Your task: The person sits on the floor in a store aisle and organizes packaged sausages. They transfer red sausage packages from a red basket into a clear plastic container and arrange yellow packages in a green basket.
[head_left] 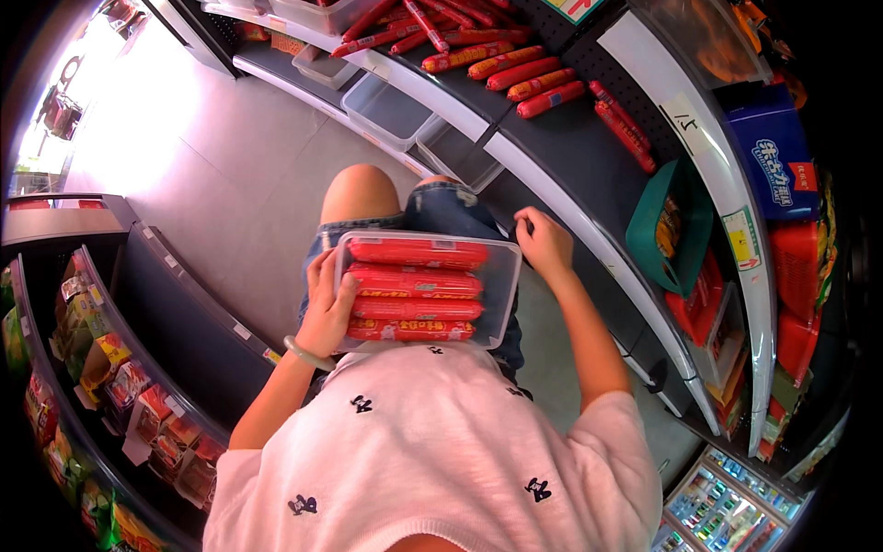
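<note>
Keep the clear bin [501,276] of red sausage packs [416,280] level: left hand [326,308] grips its left wall, right hand [544,244] curls loosely on its far-right corner.

Setting: a shop aisle. Curved dark shelves [552,138] at 12–2 o'clock carry red sausage sticks [515,64], clear bins [391,110] and price tags [740,237] on the edges. At 8 o'clock, a second rack [175,313] holds packaged snacks [101,368]. Grey tiled floor [248,184] runs between. Daylight enters at 10 o'clock.
</note>
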